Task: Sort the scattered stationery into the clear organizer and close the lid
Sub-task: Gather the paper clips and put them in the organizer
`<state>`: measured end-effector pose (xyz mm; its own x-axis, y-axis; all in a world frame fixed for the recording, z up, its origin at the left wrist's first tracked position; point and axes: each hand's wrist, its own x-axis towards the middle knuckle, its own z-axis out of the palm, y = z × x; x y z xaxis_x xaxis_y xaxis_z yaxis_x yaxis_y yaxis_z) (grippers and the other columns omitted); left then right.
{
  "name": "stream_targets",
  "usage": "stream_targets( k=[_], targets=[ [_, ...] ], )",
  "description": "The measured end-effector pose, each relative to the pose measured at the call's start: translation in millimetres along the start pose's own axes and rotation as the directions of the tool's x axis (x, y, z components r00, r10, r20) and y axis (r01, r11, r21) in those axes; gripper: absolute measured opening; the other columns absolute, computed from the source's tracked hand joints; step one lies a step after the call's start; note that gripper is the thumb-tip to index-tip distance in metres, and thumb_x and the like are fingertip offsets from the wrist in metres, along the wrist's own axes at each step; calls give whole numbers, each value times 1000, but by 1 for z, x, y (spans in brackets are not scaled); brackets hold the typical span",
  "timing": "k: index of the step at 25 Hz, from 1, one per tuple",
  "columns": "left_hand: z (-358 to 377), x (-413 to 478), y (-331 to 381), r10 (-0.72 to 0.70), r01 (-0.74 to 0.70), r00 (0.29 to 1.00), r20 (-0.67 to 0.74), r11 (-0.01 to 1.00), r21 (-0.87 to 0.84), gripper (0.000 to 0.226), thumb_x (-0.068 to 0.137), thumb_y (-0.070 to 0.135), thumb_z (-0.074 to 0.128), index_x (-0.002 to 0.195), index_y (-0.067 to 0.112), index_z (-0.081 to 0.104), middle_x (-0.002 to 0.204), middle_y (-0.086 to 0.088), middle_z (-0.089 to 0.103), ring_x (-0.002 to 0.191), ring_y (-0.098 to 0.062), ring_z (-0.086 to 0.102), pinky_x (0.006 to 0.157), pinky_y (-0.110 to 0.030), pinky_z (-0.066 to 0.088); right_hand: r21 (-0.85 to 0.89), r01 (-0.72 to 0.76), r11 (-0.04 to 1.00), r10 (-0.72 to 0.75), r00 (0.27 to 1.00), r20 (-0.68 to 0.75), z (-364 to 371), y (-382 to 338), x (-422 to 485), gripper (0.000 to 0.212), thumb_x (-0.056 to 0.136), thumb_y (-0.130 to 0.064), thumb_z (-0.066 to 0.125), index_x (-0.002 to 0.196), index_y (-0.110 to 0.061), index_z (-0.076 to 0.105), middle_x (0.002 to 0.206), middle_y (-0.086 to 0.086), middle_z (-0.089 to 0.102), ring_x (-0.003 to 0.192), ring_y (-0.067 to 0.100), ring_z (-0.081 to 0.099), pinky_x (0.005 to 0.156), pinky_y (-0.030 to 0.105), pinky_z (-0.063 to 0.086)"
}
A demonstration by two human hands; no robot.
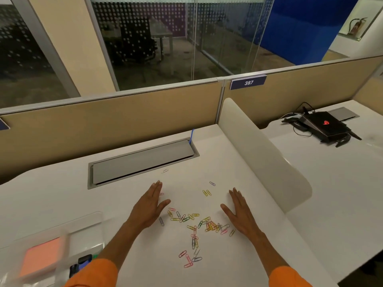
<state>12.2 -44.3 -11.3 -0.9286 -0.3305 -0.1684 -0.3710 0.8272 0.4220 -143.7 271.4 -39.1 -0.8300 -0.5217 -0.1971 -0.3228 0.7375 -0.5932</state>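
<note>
Several coloured paper clips [194, 224] lie scattered on the white desk [207, 158], thickest in a heap between my hands. My left hand [150, 206] rests flat on its edge to the left of the clips, fingers straight, holding nothing. My right hand [240, 212] lies flat to the right of the heap, also empty. The clear organizer [83, 230] sits at the lower left with its lid open; inside are a pink sticky-note pad [42, 257] and dark binder clips [83, 263]. A single clip [165, 171] lies apart near the cable tray.
A grey cable-tray cover [143, 162] is set in the desk behind the clips, with a blue strip [192, 136] at its right end. A white curved divider [263, 152] bounds the desk on the right. A black device with cables [323, 126] sits on the neighbouring desk.
</note>
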Motion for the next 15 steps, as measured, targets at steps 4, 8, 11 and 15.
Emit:
stream_targets(
  k=[4,8,11,15],
  targets=[
    [-3,44,-7,9,-9,999,43,1000,16,88,86,71,21,156,20,3,164,2,3,151,-15,9,119,-34,20,-31,108,994,-107,994,17,14,-5,35,74,94,-62,35,153,-32,4,162,-16,-5,146,-2,-11,123,30,0],
    [2,82,-18,46,-46,996,81,999,2,87,87,72,22,156,22,2,164,3,4,150,-16,12,118,-34,20,-109,230,967,-226,973,44,24,-13,65,69,95,-63,32,153,-34,7,162,-17,-1,147,-2,-8,123,29,3],
    [8,104,-23,50,-49,995,89,999,-13,86,87,72,23,155,23,3,164,3,4,150,-17,14,118,-35,20,-165,311,936,-301,950,85,31,-21,80,68,96,-64,26,153,-33,9,162,-15,2,148,-1,-5,124,31,7],
    [17,112,-27,92,-91,990,105,996,-14,84,89,72,23,156,24,2,164,4,4,150,-15,11,119,-33,16,-187,406,894,-384,912,144,35,-26,86,65,98,-62,26,153,-31,14,162,-15,4,148,-1,-3,124,33,12]
  ],
)
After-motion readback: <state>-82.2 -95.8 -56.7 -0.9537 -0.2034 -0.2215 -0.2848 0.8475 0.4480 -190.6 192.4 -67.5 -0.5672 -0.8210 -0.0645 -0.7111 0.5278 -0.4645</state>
